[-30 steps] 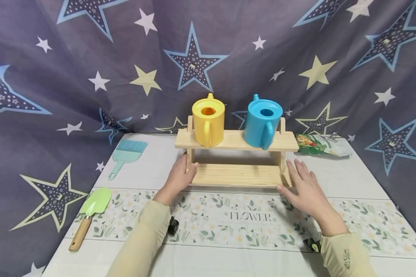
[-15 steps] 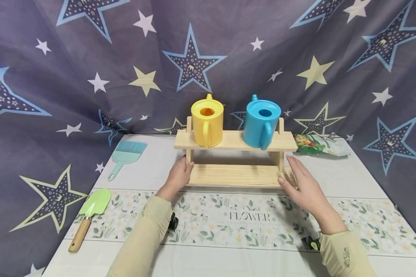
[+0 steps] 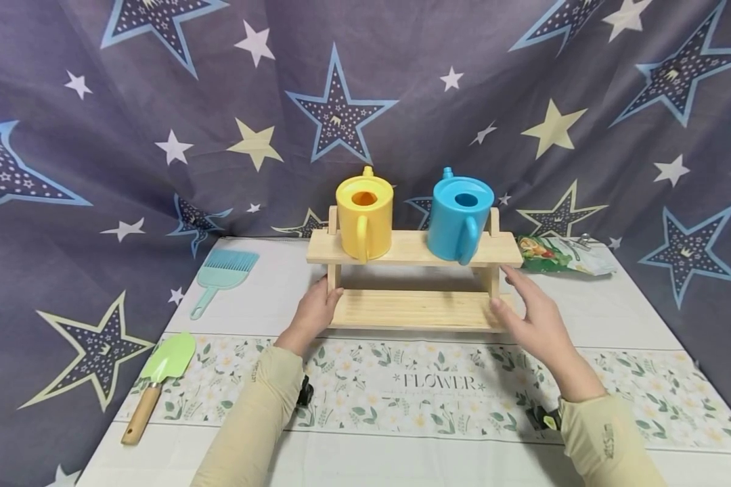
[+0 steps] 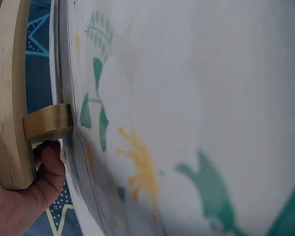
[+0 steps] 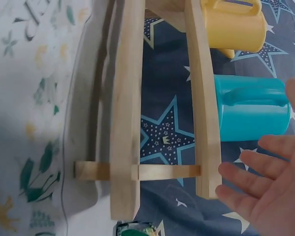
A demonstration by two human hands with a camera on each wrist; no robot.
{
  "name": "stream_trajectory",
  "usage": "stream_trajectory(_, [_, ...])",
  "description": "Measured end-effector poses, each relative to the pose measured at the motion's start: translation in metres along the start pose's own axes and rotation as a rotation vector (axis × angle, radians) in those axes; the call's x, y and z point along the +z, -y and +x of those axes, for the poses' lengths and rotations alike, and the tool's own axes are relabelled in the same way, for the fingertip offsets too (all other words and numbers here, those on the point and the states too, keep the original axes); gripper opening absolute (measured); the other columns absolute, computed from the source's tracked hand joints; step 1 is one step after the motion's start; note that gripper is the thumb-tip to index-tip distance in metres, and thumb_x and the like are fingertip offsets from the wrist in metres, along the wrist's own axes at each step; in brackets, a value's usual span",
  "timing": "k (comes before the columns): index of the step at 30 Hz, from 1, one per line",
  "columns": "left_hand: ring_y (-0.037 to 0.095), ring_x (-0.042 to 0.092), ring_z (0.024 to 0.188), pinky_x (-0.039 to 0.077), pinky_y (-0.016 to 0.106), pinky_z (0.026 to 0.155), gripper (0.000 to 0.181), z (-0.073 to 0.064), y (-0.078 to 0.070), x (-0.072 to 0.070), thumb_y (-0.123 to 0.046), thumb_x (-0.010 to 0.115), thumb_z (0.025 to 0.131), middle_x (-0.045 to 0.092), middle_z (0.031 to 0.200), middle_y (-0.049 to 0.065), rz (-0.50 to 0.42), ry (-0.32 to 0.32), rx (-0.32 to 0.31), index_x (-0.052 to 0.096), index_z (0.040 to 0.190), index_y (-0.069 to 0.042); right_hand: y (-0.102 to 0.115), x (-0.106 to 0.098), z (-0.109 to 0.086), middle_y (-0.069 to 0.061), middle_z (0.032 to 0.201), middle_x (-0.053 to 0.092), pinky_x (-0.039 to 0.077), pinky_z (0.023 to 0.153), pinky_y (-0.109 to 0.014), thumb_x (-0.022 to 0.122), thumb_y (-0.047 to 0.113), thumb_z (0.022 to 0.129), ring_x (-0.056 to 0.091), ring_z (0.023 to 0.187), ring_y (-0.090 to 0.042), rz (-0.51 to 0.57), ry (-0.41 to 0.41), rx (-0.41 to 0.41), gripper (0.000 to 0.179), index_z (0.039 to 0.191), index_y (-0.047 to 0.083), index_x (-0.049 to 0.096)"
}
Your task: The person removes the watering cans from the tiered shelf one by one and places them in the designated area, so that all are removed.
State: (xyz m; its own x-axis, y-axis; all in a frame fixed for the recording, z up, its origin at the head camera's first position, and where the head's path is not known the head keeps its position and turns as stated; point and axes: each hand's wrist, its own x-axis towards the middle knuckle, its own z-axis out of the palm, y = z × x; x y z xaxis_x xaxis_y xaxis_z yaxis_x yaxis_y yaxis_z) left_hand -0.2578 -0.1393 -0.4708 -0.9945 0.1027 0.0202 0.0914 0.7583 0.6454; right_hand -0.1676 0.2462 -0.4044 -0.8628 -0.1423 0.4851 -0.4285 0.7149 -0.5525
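Wooden shelf [image 3: 411, 256] stands toward the worktop's [image 3: 402, 463] back edge, roughly midway between its left and right edges. Whether its feet bear fully on the printed covering, I cannot tell from where I stand.

Hands: left hand [image 3: 313, 312] grips the shelf's left end, its fingers curled round the lower board [image 3: 414, 310]. Right hand [image 3: 539, 328] is at the right end, fingers extended and spread from the thumb, holding nothing; contact with the wood not certain.

Load: yellow watering can [image 3: 379, 230] left, blue watering can [image 3: 447, 226] right, both upright on the upper board [image 3: 505, 249], apart, spouts toward the backdrop [image 3: 414, 40], handles toward the person.

Handling (judged): wood stiff, moderately light, fair friction. Cans probably hollow plastic, light, rather slippery; they look merely set down, so a tilt could slide them. Best hold: both ends of the lower board, close to the uprights, kept level.

Materials: shelf of pale, planed wood, straight grain, squared edges, round-topped upright ends. Cans smooth, cylindrical, each with a round opening and a looped handle.

Elsewhere: mint brush [image 3: 222, 274], ribbed at its broad end, near the back left corner; trowel [image 3: 155, 380], green blade, turned-looking wooden handle, along the left edge; crinkled, glossy packet [image 3: 563, 256] near the back right corner.
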Motion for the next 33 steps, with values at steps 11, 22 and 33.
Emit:
stream_trajectory(11, [0.035,0.055,0.12,0.044,0.05,0.101,0.047,-0.001,-0.002,0.0,-0.028,0.047,0.104,0.054,0.131,0.022,-0.041,-0.04,-0.017,0.042,0.143,-0.002,0.009,0.001,0.02,-0.015,0.126,0.063,0.044,0.091,-0.009,0.064,0.016,0.097,0.064,0.108,-0.032,0.233,-0.158,0.079,0.041,0.135,0.002,0.057])
stream_trajectory(22, [0.036,0.053,0.122,0.044,0.05,0.102,0.048,-0.002,0.0,0.003,-0.029,0.046,0.104,0.053,0.131,0.021,-0.049,-0.037,-0.037,0.042,0.144,-0.003,0.021,0.001,0.037,-0.014,0.127,0.063,0.047,0.086,-0.011,0.065,0.019,0.096,0.06,0.102,0.003,0.368,-0.133,0.144,0.044,0.136,0.006,0.056])
stream_trajectory(33, [0.037,0.052,0.124,0.042,0.051,0.104,0.048,-0.001,0.001,0.004,-0.028,0.047,0.104,0.052,0.132,0.022,-0.046,-0.05,-0.034,0.042,0.144,-0.002,0.027,0.007,0.052,-0.017,0.124,0.064,0.05,0.085,-0.015,0.068,0.017,0.094,0.064,0.1,-0.005,0.449,-0.149,0.153,0.043,0.131,-0.001,0.058])
